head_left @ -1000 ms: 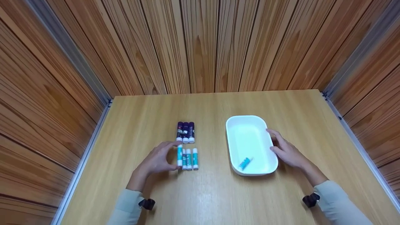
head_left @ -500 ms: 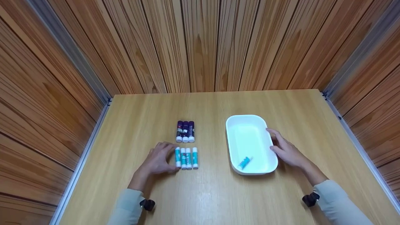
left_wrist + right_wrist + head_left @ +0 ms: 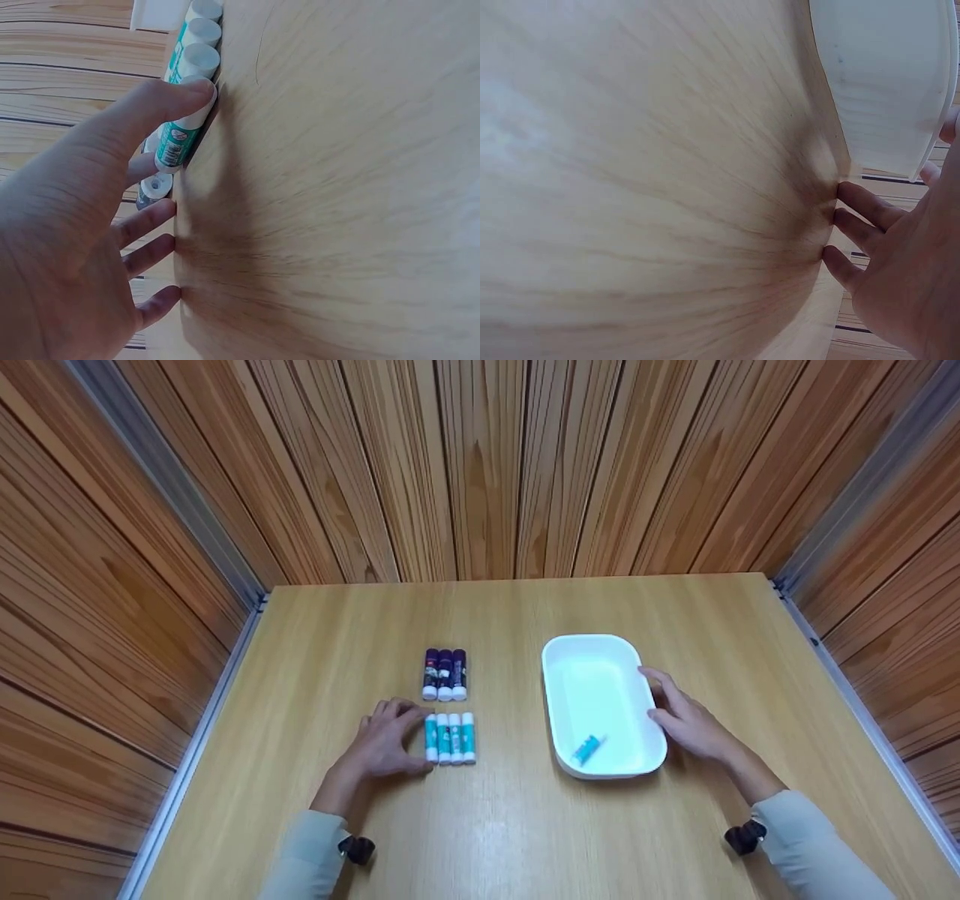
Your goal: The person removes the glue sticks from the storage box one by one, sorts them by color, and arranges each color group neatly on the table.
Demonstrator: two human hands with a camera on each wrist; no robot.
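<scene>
My left hand (image 3: pixel 379 744) pinches the leftmost teal-and-white glue stick (image 3: pixel 431 739) by its two ends, thumb on the near end and index finger at the far one. In the left wrist view that glue stick (image 3: pixel 178 142) lies at the end of the row, and the other fingertips rest on the table. Right beside it lie three more teal glue sticks (image 3: pixel 456 739), side by side. My right hand (image 3: pixel 694 725) touches the right rim of a white tray (image 3: pixel 592 675) with thumb and index finger, its other fingers down on the table.
Three dark purple glue sticks (image 3: pixel 445 675) with white ends lie in a row just beyond the teal ones. One small teal stick (image 3: pixel 588 750) lies at the tray's near end. Wood-panelled walls (image 3: pixel 480 472) enclose the wooden table (image 3: pixel 495 832).
The leftmost teal glue stick came down from overlapping its neighbour, shifted left, then slid right against the row. The teal row has closed together. My right hand and the tray stayed put.
</scene>
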